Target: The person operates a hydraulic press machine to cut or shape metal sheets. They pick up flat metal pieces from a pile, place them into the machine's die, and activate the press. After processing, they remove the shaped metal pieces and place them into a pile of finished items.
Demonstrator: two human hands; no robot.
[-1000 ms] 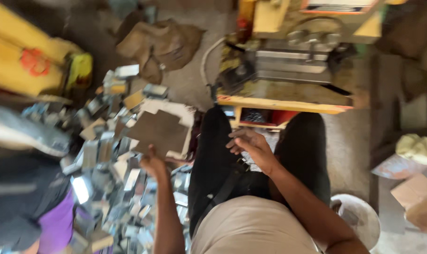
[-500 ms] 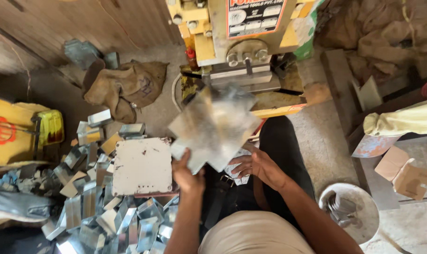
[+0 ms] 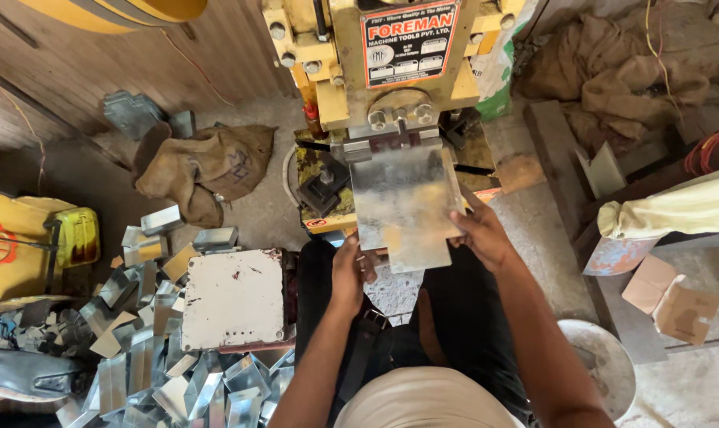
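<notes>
Both hands were on a flat metal sheet, held level in front of the yellow press machine. The far edge of the sheet sat just under the press head, over the machine bed.

Left hand: fingers curled on the near-left corner of the sheet, thumb on top. Right hand: fingers clamped on the right edge, near the notch at the sheet's lower right.

The sheet was shiny grey, slightly blurred, with a stepped cutout on its near side. It hid most of the bed and the tooling beneath; I could not tell whether it touched the die.

Surroundings:
- White square plate, scuffed and rust-spotted, lay flat just left of the person's knee.
- Pile of bent metal pieces sat left and below the plate, crowding the floor up to the person's leg.
- Brown sack lay crumpled on the floor left of the machine.
- Yellow container sat at far left, beside a yellow panel.
- Round grey bowl sat on the floor by the right arm.
- Cardboard scraps lay at far right, below a cloth-wrapped bundle.
- More sacking was heaped at top right.

The person sat close to the machine, legs in dark trousers under the sheet.
</notes>
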